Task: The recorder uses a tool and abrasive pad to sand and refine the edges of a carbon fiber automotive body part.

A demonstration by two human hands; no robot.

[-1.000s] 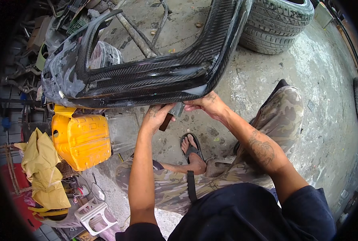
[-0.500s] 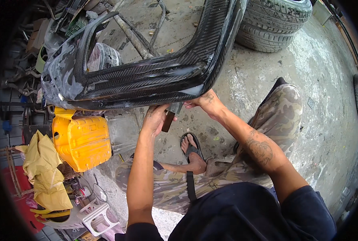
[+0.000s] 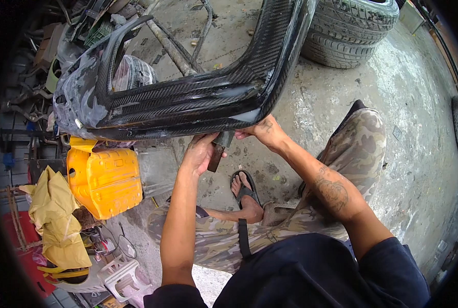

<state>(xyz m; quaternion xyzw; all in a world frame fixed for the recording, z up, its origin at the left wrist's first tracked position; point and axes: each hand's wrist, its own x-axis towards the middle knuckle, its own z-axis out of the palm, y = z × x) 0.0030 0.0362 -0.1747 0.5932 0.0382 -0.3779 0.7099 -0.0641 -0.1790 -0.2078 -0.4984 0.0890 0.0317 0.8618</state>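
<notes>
A large black carbon-weave car body panel (image 3: pixel 188 100) rests tilted in front of me over the concrete floor. My left hand (image 3: pixel 200 153) is under its lower edge and grips a small flat dark block (image 3: pixel 216 154), pressed against the panel's underside. My right hand (image 3: pixel 262 131) holds the panel's lower edge just to the right of the block, fingers curled under the rim. Part of the block is hidden by the panel.
A yellow plastic container (image 3: pixel 105 177) stands at the left, with a yellow cloth (image 3: pixel 54 215) and a white plastic stool (image 3: pixel 123 277) below it. Stacked tyres (image 3: pixel 349 31) lie at the back right. Metal tubes and scrap (image 3: pixel 85 25) crowd the back left. My sandalled foot (image 3: pixel 244 192) rests below the hands.
The panel's lower edge and both hands have shifted slightly; the left hand with the block has moved a little along the underside. Otherwise the scene is the same.
</notes>
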